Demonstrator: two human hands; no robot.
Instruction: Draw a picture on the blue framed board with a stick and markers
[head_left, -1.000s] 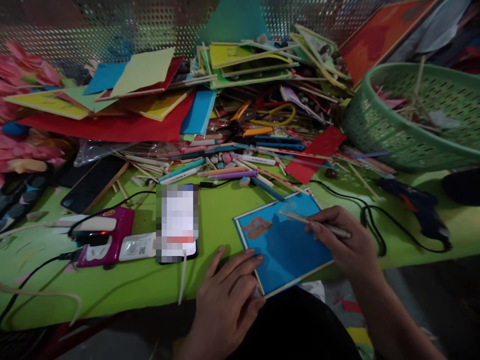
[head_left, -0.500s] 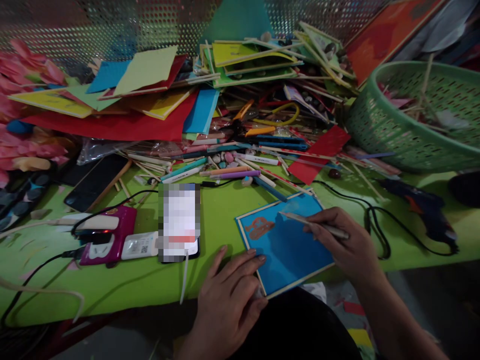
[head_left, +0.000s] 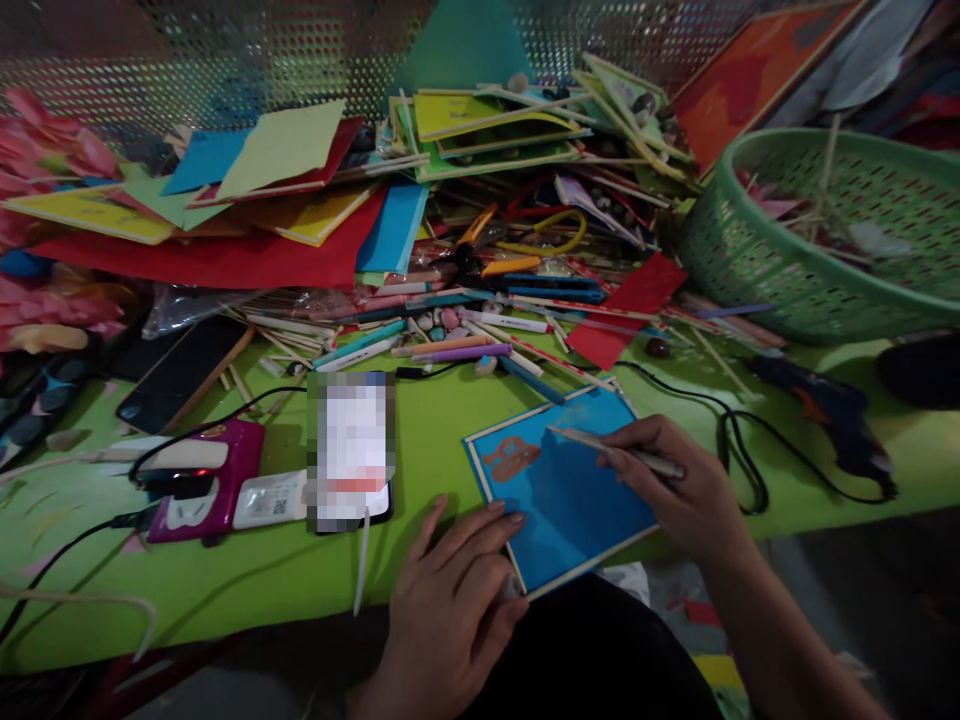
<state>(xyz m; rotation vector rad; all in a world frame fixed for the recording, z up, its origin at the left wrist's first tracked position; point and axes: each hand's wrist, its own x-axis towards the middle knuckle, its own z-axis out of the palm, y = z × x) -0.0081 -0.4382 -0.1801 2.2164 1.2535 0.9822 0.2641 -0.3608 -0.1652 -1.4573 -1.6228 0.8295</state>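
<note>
A blue card (head_left: 574, 520) framed with thin wooden sticks lies tilted at the front edge of the green table. It bears a brown-orange drawing of a small vehicle-like shape near its upper left and a pale smudge near the top. My right hand (head_left: 675, 485) is closed around a slim, light-coloured pen (head_left: 652, 458), its tip at the card's upper middle. My left hand (head_left: 454, 600) grips the card's lower left edge, fingers over the frame and thumb at the corner. Something small and greyish shows beside that thumb; I cannot make out what it is.
Left of the card, a phone (head_left: 351, 450) lies beside a magenta power strip (head_left: 244, 450) with cables. Behind are markers (head_left: 465, 353), pebbles, sticks and coloured cards (head_left: 225, 245). A green basket (head_left: 795, 270) and a glue gun (head_left: 832, 410) are on the right.
The scene has slid slightly left in view. Both hands keep almost the same places on the card, and the pen tip has barely moved relative to it.
</note>
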